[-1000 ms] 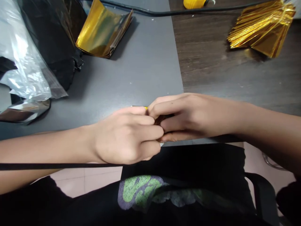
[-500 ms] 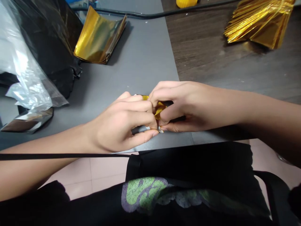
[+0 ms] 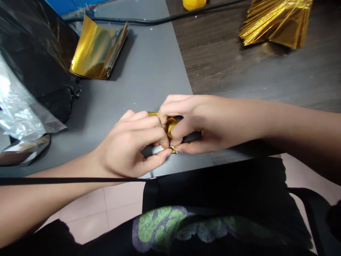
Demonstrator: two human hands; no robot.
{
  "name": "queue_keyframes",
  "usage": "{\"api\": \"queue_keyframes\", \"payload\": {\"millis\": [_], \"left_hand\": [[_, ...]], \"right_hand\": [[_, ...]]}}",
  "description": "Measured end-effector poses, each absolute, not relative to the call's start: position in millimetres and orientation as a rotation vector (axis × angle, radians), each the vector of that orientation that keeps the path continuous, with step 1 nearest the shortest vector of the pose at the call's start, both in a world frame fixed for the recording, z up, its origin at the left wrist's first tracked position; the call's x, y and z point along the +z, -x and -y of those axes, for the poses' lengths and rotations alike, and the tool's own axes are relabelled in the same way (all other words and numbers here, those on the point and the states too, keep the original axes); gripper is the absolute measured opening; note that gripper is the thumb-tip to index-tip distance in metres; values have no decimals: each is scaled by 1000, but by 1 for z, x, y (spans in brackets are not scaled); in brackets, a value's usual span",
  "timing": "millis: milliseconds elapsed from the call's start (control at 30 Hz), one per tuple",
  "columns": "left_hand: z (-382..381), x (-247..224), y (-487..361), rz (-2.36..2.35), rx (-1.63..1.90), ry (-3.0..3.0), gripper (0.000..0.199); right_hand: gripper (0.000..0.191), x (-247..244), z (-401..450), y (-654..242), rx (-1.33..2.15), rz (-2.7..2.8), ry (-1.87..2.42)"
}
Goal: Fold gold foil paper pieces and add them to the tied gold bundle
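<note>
Between my two hands, close to the table's front edge, is a small piece of gold foil (image 3: 172, 125), mostly covered by fingers. My left hand (image 3: 135, 142) pinches it from the left, thumb and fingertips pressed together. From the right, my right hand (image 3: 194, 122) grips the same foil with curled fingers, and the fingertips of both hands meet. A silvery edge of the foil pokes out between the thumbs. The rest of its shape is hidden.
A curved stack of gold sheets (image 3: 97, 49) lies at the back left, beside a black plastic bag (image 3: 34, 53) and clear plastic (image 3: 23, 103). Fanned gold foil (image 3: 278, 25) sits at the back right. A black cable (image 3: 160, 20) crosses the back.
The view has shifted, so the table items appear further left. The gold foil shows a little more between my fingers, which keep their hold; its silvery edge by the thumbs looks different.
</note>
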State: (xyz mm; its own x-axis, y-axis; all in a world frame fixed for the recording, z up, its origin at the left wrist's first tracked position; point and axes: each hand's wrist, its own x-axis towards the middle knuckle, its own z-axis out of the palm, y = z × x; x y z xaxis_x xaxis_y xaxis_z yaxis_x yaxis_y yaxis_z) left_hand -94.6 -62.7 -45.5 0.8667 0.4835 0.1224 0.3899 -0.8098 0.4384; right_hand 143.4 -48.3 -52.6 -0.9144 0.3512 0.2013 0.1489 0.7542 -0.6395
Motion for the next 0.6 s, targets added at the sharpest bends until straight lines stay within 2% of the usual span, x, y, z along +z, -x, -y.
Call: {"api": "queue_keyframes", "payload": {"millis": [367,600], "left_hand": [[67,-44,92,-691,277,-2618,13],[69,-44,93,-727,267,-2646,14]], "right_hand": [[21,-55,49,-143,908,2609,379],[30,-58,52,-141,881,2613,440]]}}
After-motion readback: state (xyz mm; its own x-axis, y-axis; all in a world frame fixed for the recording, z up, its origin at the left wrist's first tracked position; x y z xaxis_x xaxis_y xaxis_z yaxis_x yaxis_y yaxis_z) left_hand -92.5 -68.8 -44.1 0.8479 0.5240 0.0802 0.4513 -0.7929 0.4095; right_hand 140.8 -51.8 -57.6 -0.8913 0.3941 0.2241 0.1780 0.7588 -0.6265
